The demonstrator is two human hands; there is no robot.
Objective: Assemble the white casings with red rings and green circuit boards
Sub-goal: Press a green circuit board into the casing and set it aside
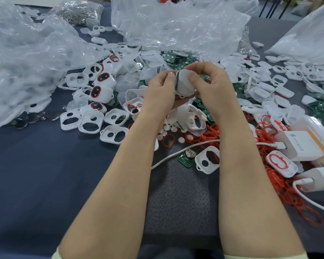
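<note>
Red-ringed casings point(108, 82) sat far left. Left hand point(160, 92) and right hand point(212, 86) were together over the cluttered table point(45, 165), both pinching one white casing point(185, 84), green showing at its left seam. Loose red rings point(286, 195) were heaped right, beside a white charger point(297, 144).

White casing point(184, 84) — edges partly hidden under the fingers point(193, 77).

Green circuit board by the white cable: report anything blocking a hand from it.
Nothing covers the green circuit board; the white cable only runs just beyond it. But left hand and right hand both grip a white casing.
</note>
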